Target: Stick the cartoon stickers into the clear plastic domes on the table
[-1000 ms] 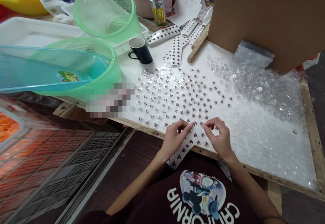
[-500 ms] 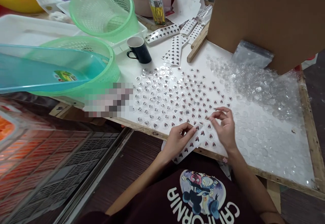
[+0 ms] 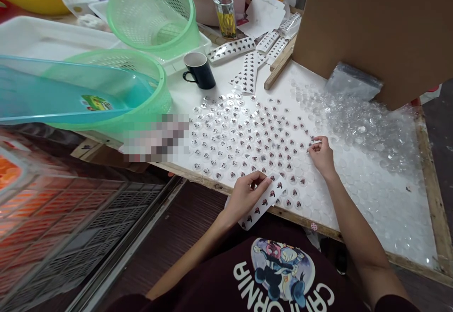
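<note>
Near the table's front edge, my left hand (image 3: 249, 194) pinches a white sticker sheet (image 3: 262, 206) printed with small dark and red pictures; its lower end hangs over the edge. Farther right, my right hand (image 3: 322, 156) is low over the table, thumb and fingers closed together on a tiny sticker (image 3: 312, 139) that barely shows at the fingertips. To its left lie rows of clear round discs bearing stickers (image 3: 240, 139). Bare clear discs (image 3: 348, 187) spread out to its right and below it.
Loose clear discs are heaped (image 3: 375, 128) at the right, by a cardboard panel (image 3: 354, 29). A dark mug (image 3: 203, 73), more sticker sheets (image 3: 249, 73) and a wooden strip (image 3: 279, 69) are behind. Green baskets (image 3: 193, 33) stand left; an orange-filled crate (image 3: 81, 208) is below.
My right hand has moved away from the sheet, to the right and farther back over the discs. My left hand keeps hold of the sheet and has hardly moved.
</note>
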Motion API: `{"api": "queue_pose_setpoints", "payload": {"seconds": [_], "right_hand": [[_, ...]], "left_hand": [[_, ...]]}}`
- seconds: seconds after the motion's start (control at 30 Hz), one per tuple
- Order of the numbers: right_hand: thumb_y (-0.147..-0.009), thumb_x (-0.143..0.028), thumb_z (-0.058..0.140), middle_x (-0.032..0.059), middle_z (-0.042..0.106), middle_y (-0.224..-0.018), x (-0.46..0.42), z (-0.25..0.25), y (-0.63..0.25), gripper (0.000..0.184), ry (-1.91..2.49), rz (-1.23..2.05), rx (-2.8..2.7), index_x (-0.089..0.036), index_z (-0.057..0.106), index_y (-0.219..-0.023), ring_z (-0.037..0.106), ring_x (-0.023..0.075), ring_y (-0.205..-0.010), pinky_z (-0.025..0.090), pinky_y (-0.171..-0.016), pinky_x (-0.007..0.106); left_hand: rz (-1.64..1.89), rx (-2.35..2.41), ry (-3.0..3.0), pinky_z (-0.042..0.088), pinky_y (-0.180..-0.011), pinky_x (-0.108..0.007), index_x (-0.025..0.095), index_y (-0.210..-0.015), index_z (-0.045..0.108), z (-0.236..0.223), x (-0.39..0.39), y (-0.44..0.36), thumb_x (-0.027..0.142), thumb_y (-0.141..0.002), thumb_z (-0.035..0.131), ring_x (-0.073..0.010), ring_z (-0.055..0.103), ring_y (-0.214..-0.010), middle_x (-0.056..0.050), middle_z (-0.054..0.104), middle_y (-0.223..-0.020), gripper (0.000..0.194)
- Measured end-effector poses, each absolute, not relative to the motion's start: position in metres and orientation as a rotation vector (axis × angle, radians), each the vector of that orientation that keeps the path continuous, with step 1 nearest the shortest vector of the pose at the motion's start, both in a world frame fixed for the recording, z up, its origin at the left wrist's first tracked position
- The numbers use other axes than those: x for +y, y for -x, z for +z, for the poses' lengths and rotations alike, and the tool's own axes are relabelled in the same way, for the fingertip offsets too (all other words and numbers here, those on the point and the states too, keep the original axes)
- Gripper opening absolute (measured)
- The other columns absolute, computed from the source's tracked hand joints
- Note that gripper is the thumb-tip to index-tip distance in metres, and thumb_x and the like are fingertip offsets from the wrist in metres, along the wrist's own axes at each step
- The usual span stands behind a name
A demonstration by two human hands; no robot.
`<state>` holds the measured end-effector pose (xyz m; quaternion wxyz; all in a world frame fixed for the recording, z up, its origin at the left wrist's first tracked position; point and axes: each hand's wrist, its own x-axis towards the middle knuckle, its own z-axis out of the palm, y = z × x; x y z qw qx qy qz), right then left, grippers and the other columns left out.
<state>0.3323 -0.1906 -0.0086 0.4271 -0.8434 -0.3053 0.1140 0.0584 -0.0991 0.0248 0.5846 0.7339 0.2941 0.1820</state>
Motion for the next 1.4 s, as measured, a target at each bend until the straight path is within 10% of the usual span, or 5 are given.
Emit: {"api": "queue_pose_setpoints", "payload": {"seconds": [0.33,0.53,1.13,1.4], "right_hand": [[-0.075,-0.016,0.050,0.0073,0.063,-0.098,-0.184,-0.017,-0.326,0.049,2.368,0.042,-0.968,-0.021,0.044,-0.123,0.062,0.0262,-0.096,0.039,-0.094,0.046],[-0.083,-0.029,0.053,0.0014,0.061,-0.088,-0.195,-0.010,-0.334,0.045,2.171,0.059,-0.779,-0.022,0.046,-0.126,0.056,0.0168,-0.066,0.046,-0.077,0.034],[-0.073,-0.036,0.061,0.0041,0.069,-0.069,-0.213,-0.016,-0.346,0.015,2.318,0.264,-0.672,-0.021,0.062,-0.069,0.059,0.0205,-0.066,0.045,-0.080,0.039],[-0.081,-0.027,0.058,0.0037,0.063,-0.086,-0.212,-0.012,-0.337,0.025,2.586,0.047,-0.825,-0.020,0.056,-0.105,0.060,0.0244,-0.087,0.034,-0.091,0.043]], "left_hand": [[0.420,0.678,-1.710,0.038,-0.062,-0.025,0.016,-0.077,0.066,0.018,-0.098,-0.060,0.038,-0.092,0.059,-0.0136,0.050,-0.067,0.000,0.060,-0.070,0.028],[0.404,0.690,-1.705,0.038,-0.061,-0.025,0.016,-0.078,0.066,0.017,-0.097,-0.055,0.040,-0.093,0.058,-0.0140,0.050,-0.068,-0.001,0.061,-0.072,0.029],[0.398,0.691,-1.704,0.039,-0.063,-0.025,0.016,-0.078,0.065,0.018,-0.098,-0.058,0.040,-0.092,0.059,-0.0145,0.051,-0.068,-0.001,0.061,-0.072,0.028],[0.418,0.684,-1.720,0.040,-0.063,-0.025,0.016,-0.078,0.066,0.019,-0.098,-0.059,0.039,-0.093,0.058,-0.0144,0.052,-0.068,-0.001,0.061,-0.071,0.028]]}}
